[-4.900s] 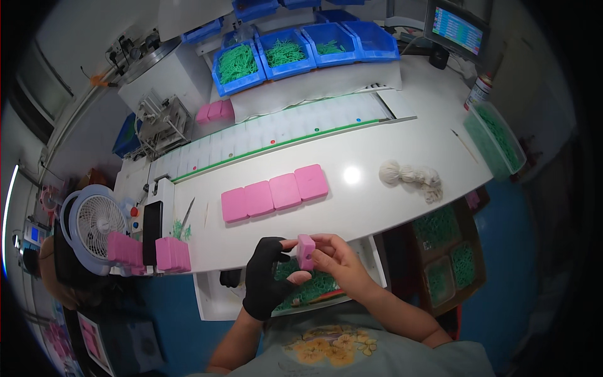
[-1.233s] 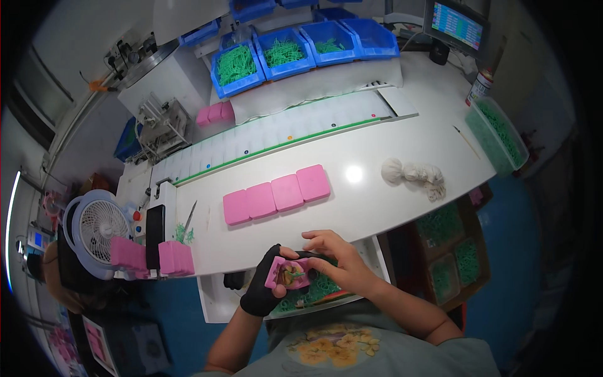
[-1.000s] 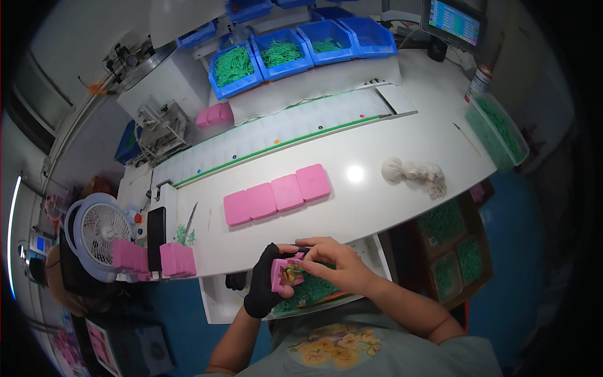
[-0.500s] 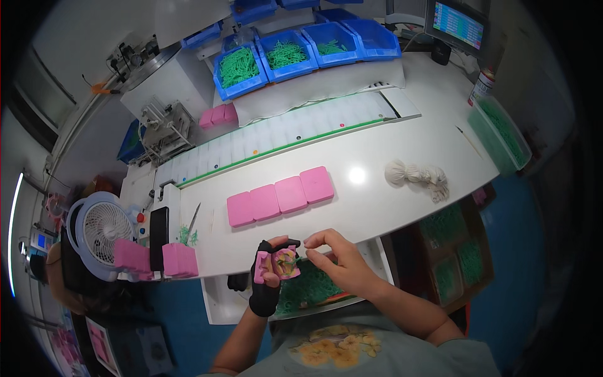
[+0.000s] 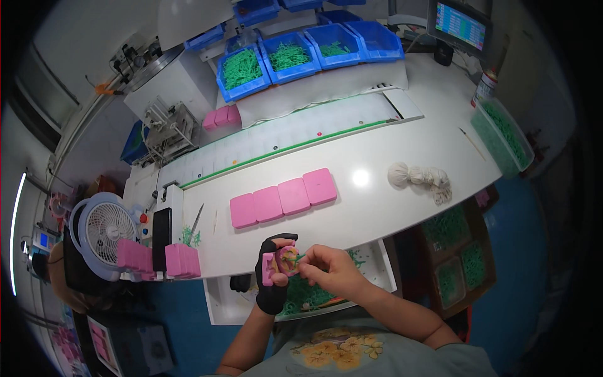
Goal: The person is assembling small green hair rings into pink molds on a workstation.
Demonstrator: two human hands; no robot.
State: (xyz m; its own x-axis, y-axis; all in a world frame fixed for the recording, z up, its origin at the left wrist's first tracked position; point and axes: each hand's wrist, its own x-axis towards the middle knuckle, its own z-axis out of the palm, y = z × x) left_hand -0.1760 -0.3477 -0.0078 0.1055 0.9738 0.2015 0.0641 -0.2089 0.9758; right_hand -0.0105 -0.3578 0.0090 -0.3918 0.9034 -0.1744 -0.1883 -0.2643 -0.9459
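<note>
My left hand (image 5: 271,295), in a black fingerless glove, is closed round a pink rubber mould (image 5: 269,267) that lies folded open, its hollow inside stained yellowish. My right hand (image 5: 336,271) is bare, with thumb and forefinger pinched at the mould's right edge. A thin green piece (image 5: 299,257) shows at those fingertips, partly inside the mould; its full shape is hidden. Beyond the hands, several pink moulds (image 5: 268,203) lie closed in a row on the white table (image 5: 370,213). Under my hands, an open drawer (image 5: 387,269) holds a heap of green pieces (image 5: 314,295).
Tweezers (image 5: 198,215) and green scraps (image 5: 191,236) lie on the left, near stacked pink moulds (image 5: 182,261) and a fan (image 5: 107,226). A cloth bundle (image 5: 421,179) and a thin brush (image 5: 471,143) lie right. Blue bins (image 5: 287,69) stand behind a green-edged conveyor (image 5: 282,135).
My right hand has moved left to the mould, and its fingers have closed at the green piece. The mould has turned slightly in my left hand. Markers on the conveyor have shifted left.
</note>
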